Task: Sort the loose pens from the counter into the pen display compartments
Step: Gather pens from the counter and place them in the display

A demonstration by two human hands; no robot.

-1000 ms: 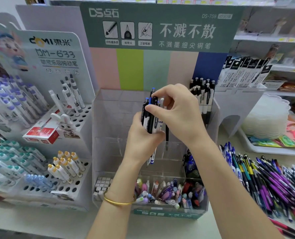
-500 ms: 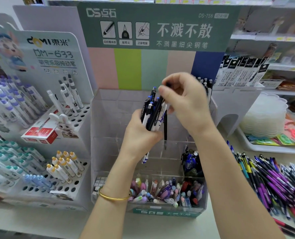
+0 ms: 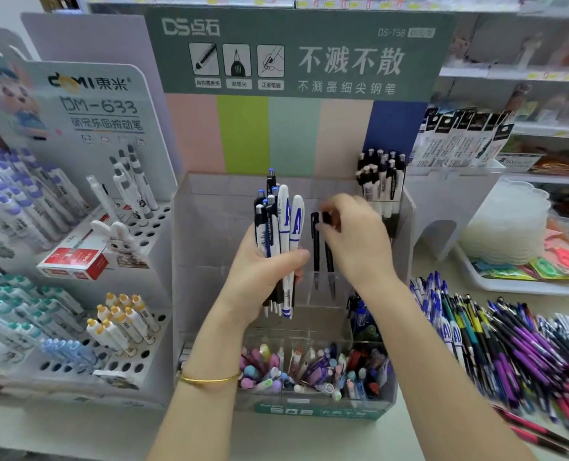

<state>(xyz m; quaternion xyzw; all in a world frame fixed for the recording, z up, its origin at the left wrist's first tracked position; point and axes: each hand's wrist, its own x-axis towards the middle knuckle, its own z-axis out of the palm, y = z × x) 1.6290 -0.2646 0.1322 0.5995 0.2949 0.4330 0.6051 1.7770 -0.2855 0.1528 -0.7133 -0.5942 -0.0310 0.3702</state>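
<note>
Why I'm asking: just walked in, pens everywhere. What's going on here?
A person is sorting pens. The left hand grips a bundle of white-and-blue click pens upright; the right hand pinches two black pens by their tops, tips down, at the clear plastic display. A heap of loose coloured pens lies on the counter.

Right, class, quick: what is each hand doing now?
Left hand: grips a bundle of blue-and-white pens.
Right hand: pinches two black pens by their tops.
</note>
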